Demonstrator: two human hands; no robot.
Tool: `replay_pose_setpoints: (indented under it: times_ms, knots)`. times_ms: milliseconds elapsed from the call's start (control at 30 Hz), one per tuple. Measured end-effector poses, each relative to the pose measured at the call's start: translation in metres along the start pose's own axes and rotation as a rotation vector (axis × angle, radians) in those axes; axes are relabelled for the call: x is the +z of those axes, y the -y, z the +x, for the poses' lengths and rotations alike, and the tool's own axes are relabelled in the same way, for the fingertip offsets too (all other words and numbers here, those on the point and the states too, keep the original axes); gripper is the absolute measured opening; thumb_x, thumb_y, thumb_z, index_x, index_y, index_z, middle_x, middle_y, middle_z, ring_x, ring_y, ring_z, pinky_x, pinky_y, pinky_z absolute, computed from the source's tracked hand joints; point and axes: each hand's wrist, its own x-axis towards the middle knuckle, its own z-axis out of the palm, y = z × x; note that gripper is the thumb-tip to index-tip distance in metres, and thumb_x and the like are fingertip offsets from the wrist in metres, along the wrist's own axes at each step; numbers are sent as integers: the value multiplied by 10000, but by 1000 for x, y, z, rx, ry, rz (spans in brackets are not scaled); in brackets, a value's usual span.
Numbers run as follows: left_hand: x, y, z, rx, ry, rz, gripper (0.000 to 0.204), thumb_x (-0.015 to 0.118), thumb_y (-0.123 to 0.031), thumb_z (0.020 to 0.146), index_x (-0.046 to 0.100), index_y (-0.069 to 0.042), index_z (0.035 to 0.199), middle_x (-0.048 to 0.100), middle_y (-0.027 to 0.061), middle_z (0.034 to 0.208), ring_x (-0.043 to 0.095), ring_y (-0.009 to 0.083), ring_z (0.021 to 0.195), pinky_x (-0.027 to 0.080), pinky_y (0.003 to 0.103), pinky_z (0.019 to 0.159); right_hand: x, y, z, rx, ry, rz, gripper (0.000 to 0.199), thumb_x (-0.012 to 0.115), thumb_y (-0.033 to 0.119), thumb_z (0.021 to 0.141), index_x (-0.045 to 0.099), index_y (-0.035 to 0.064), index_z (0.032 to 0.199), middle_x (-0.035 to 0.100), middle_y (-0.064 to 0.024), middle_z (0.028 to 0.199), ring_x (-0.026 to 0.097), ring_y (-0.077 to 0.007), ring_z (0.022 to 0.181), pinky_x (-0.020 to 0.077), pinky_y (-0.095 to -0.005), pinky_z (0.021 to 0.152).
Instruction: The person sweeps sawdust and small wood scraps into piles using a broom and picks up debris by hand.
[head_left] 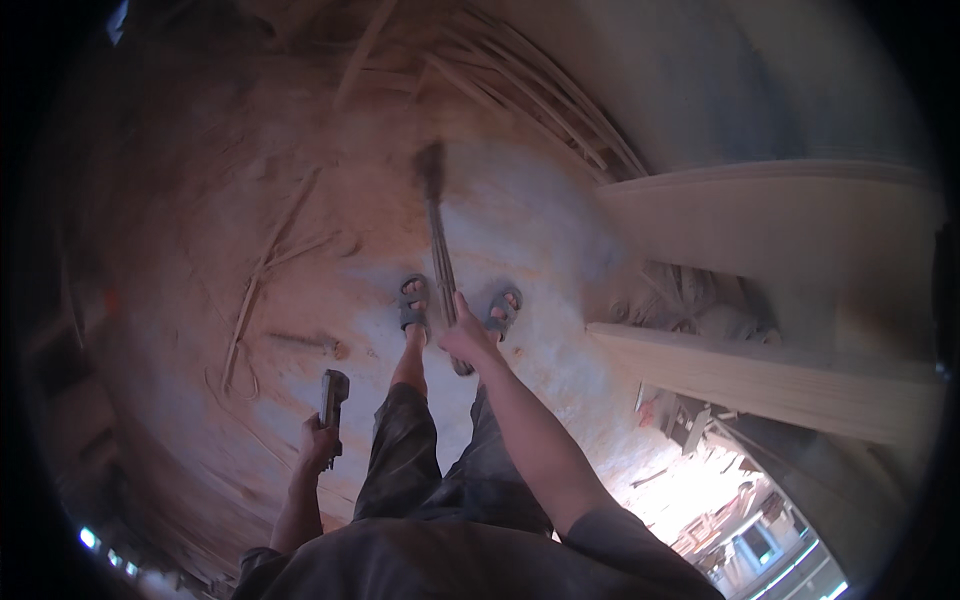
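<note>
The person stands on a dusty floor (pixel 300 180) covered in reddish sawdust, with a paler swept patch around the feet. The right hand (pixel 466 338) is out in front at about knee height, its fingers wrapped tight round the handle of a long broom (pixel 440 255). The broom runs away from the hand toward the far side of the floor, and its dark brush head, blurred, sits on the floor well ahead of the toes, at the edge of the pale patch.

The left hand (pixel 320 443) hangs lower by the left thigh, fingers closed around a dark, flat, boxy tool (pixel 333 395) that sticks up out of the fist; I cannot tell just what kind of tool it is. It touches nothing but the hand.

Both feet wear grey open sandals (pixel 413 302), set a little apart, the broom handle passing between them in this view. Dark knee-length trousers cover the legs.

Thin wood strips and offcuts (pixel 262 270) lie scattered on the floor to the left, one long strip running at a slant. More long slats (pixel 540 100) are piled in a fan against the far wall. To the right, pale timber boards (pixel 770 375) lie flat, one above another, with darker clutter between and below them.
</note>
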Motion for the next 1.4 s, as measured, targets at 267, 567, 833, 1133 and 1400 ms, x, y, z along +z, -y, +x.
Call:
replay_pose_setpoints:
  times_ms: [267,567,833,1133,1400]
  knots:
    - [18,26,-32,-71,-34,-192,136,548,-58,805,577,2,924,564,76,678,589,189,551,496,369,501,-32,-166,-112,165,-199,761,591,583,-3,738,488,174,1294,497,-49,707,516,-176,481,430,-361,421]
    - [32,59,-3,-1,40,-432,309,600,-79,798,598,-17,1100,597,62,781,600,182,658,510,350,596,100,-125,-9,320,135,967,291,574,29,796,431,127,1030,419,-22,603,416,-159,400,343,-301,360]
    - [55,215,45,-141,-158,-428,600,566,-43,807,463,-34,1398,644,169,858,633,244,651,511,389,559,106,-53,-106,130,175,462,1052,536,-70,765,15,294,1603,532,-90,699,538,-197,469,455,-343,389]
    - [79,361,108,-311,-214,-829,623,529,-50,790,458,-30,1409,649,187,996,653,248,818,524,413,622,56,-45,-75,229,-41,299,703,542,27,826,278,158,1465,554,-108,705,565,-225,496,483,-364,408]
    - [40,287,90,-182,-81,-1150,486,608,37,694,578,-18,1176,571,49,747,542,148,592,433,311,530,-17,-65,-96,335,-21,52,877,603,-21,759,217,189,1519,605,-152,788,620,-275,582,524,-431,481]
